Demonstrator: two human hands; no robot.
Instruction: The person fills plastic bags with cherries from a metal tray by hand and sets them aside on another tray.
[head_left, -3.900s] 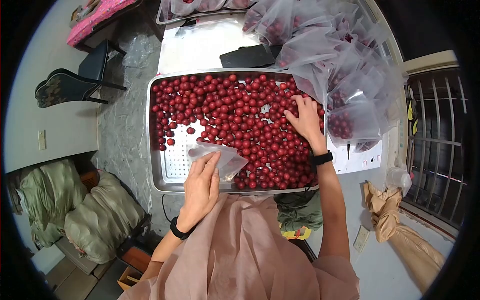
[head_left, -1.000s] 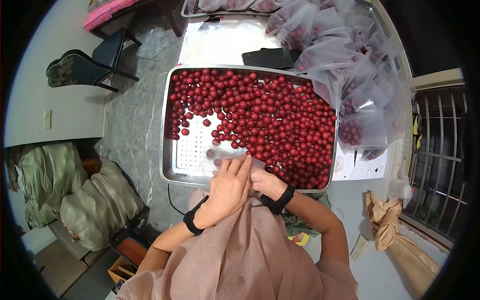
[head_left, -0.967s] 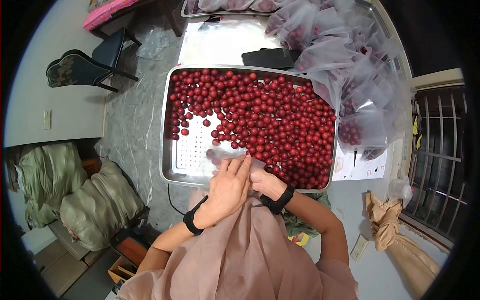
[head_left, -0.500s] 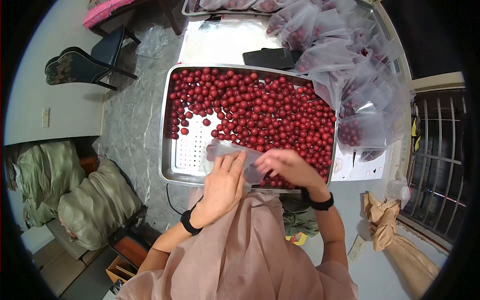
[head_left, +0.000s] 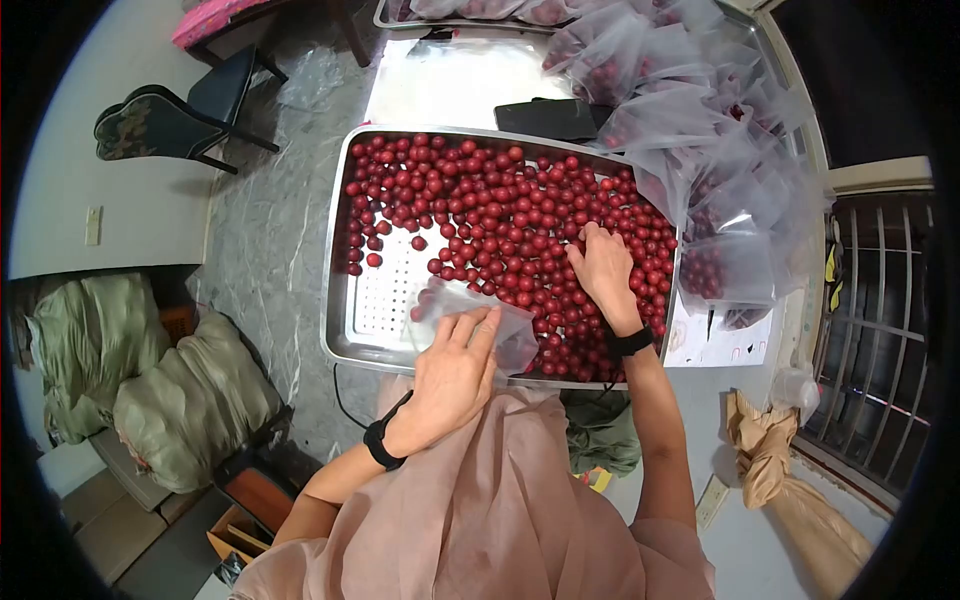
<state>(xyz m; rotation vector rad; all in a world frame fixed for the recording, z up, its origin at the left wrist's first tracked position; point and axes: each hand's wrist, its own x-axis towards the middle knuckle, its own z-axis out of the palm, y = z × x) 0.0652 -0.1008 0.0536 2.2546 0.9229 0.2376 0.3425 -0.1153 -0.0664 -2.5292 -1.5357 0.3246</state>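
A shallow metal tray (head_left: 333,300) with a perforated bottom holds a spread of small, round, dark red fruits (head_left: 500,205) that look like plums. At the tray's near edge, my left hand (head_left: 455,370) grips a clear plastic bag (head_left: 512,325), its fingers together on the film. A few red fruits show through or beside the bag's left end. My right hand (head_left: 605,268) lies on the fruits in the right half of the tray, fingers bent down and slightly apart. Its palm side is hidden.
Filled plastic bags of red fruit (head_left: 735,235) crowd the right side and back. Beyond the tray lies a black flat object (head_left: 545,118). A chair (head_left: 165,125) stands at the left, above green sacks (head_left: 195,400). A barred window (head_left: 880,330) is at the right.
My right hand has left the bag's opening and moved forward and right onto the fruits. My left hand still holds the bag, which now lies more spread out.
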